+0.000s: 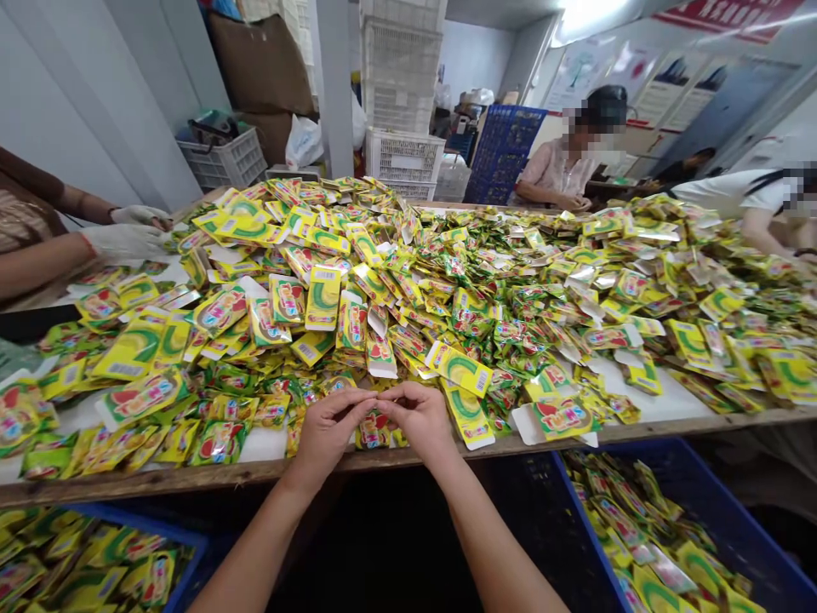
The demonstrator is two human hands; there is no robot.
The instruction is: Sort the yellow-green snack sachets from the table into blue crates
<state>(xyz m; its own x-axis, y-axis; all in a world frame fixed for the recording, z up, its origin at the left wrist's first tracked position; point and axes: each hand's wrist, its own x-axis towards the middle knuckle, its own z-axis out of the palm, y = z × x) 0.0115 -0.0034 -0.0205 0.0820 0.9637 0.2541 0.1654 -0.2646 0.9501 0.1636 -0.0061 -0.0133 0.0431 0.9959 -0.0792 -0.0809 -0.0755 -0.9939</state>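
My left hand (330, 434) and my right hand (419, 419) meet fingertip to fingertip above the table's front edge. Both are closed in a pinch; whatever lies between the fingertips is too small or hidden to make out. Just below them shows a small green and red candy packet (373, 431), partly covered by my fingers; I cannot tell whether they touch it. To the right of my right hand lie a yellow flat box (459, 368) and another yellow box (469, 417). Left of my left hand is a candy packet (220, 441) near the edge.
A large heap of yellow boxes and packets (408, 281) covers the table (255, 446). Filled blue crates stand below, a right crate (734, 511) and a left crate (195, 553). A co-worker's gloved hands (124, 241) are at the left; other people sit across and right.
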